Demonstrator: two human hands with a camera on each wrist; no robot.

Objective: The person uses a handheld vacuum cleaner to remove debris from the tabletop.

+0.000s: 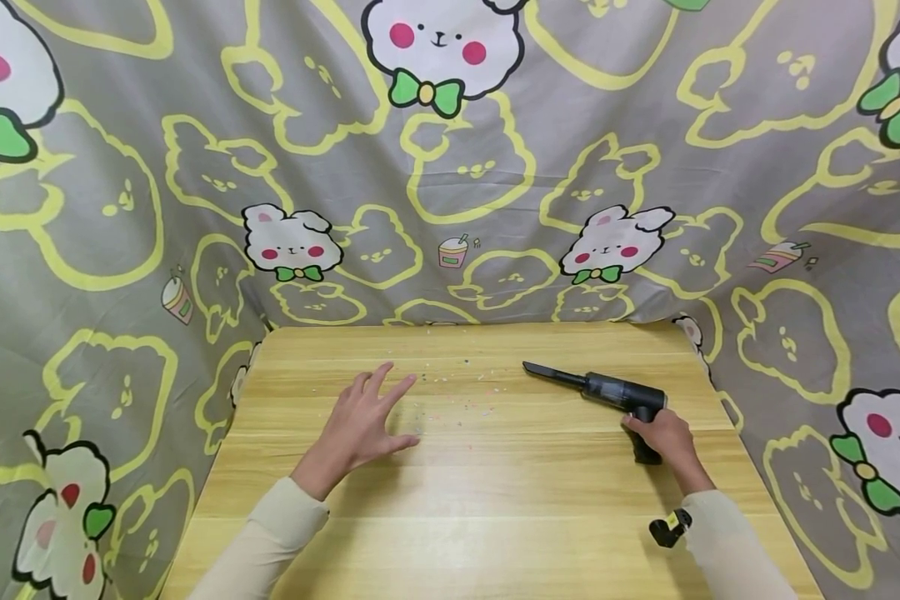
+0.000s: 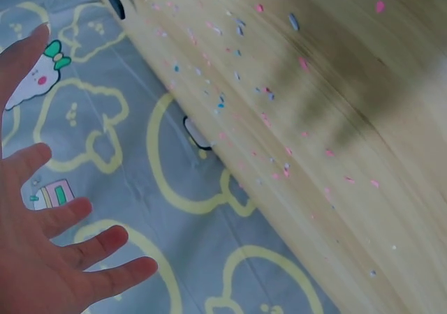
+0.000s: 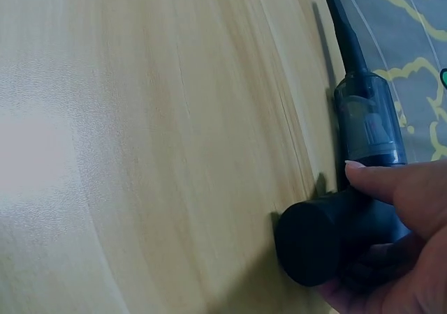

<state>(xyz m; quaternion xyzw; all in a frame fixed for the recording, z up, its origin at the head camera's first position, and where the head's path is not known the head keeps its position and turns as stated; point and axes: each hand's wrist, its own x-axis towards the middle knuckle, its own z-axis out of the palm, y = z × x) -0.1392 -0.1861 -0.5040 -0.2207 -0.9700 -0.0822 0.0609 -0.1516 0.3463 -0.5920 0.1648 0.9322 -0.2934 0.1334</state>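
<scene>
While scraps (image 2: pixel 272 97) dot the table (image 1: pixel 465 508), fabric (image 1: pixel 487 187) hangs behind.

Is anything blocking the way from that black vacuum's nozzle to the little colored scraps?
Nothing visible does: in the head view, only bare tabletop lies between the nozzle and the nearest scraps. The right hand holds the vacuum; the left hand is on the scraps' other side, outside that gap.

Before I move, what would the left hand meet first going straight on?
Likely the bits scattered on the table, just ahead of the left hand; its height is unclear, so it might pass above them.
</scene>
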